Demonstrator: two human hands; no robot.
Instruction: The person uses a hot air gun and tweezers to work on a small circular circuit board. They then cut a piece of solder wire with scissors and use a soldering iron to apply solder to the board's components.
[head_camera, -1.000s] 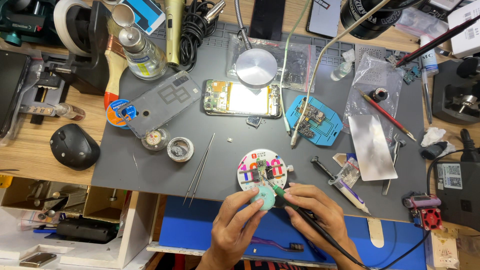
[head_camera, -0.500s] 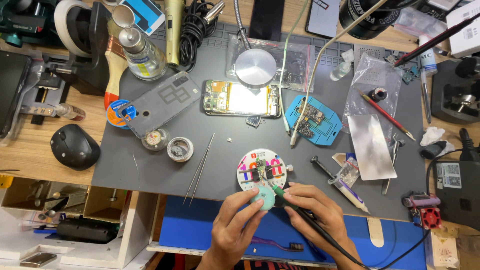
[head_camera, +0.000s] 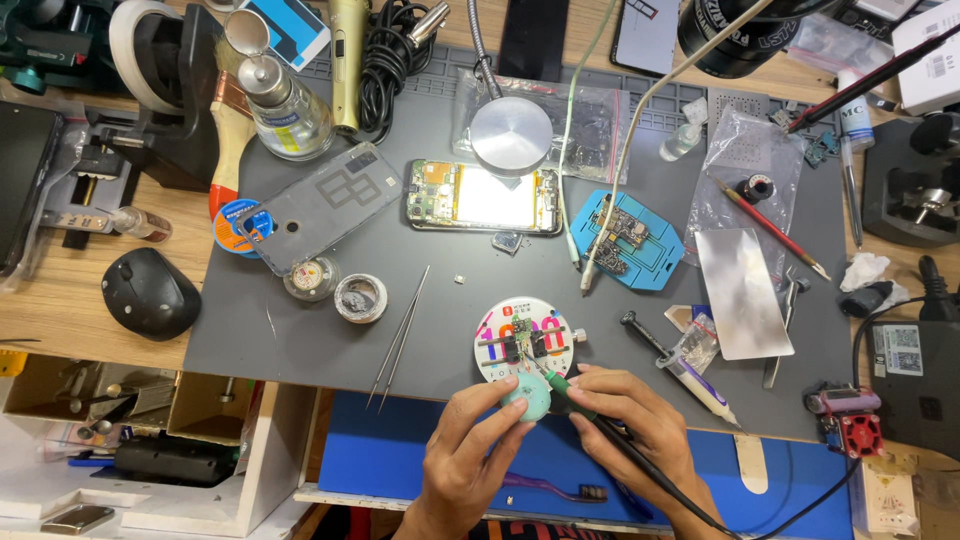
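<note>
Grey mat (head_camera: 300, 330): right hand (head_camera: 640, 425) pinches soldering iron (head_camera: 590, 415), tip angled up-left toward round PCB holder (head_camera: 523, 342); left hand (head_camera: 470, 455) fingers curl round teal disc (head_camera: 527, 397).

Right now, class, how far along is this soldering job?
Done: the phone lies opened and a small board is clamped in the round holder. In hand: the right hand holds a soldering iron at that board; the left hand grips a small teal piece. Left: the phone is uncovered.
</note>
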